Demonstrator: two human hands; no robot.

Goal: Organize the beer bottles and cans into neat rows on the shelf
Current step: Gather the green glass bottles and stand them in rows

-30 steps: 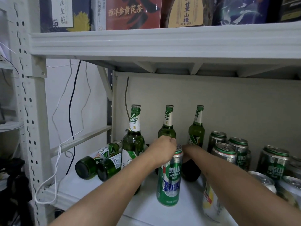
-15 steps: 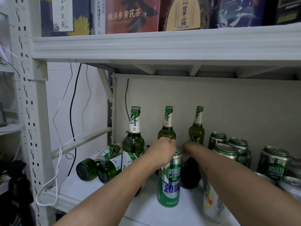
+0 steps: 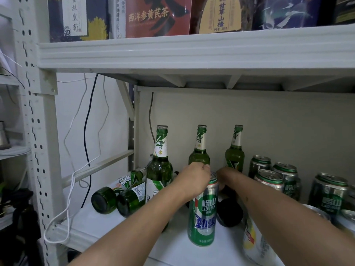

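Observation:
Three green beer bottles stand upright at the back: the left bottle (image 3: 159, 169), the middle bottle (image 3: 199, 150) and the right bottle (image 3: 235, 156). My left hand (image 3: 194, 177) is closed against the middle bottle's lower body. A tall green Laoshan can (image 3: 204, 212) stands in front of both hands. My right hand (image 3: 223, 172) reaches behind that can, its fingers hidden, just above a dark bottle (image 3: 229, 214) lying with its base toward me. Two green bottles (image 3: 119, 196) lie on their sides at the left.
Several green cans (image 3: 269, 177) stand bunched at the right, with more cans (image 3: 255, 244) at the front right edge. The upper shelf (image 3: 192, 52) hangs low overhead and carries boxes. Cables (image 3: 86, 150) dangle beside the left upright post (image 3: 38, 150).
Both hands stay almost where they were. The dark lying bottle's base has shifted slightly toward the front. The view has tilted a little.

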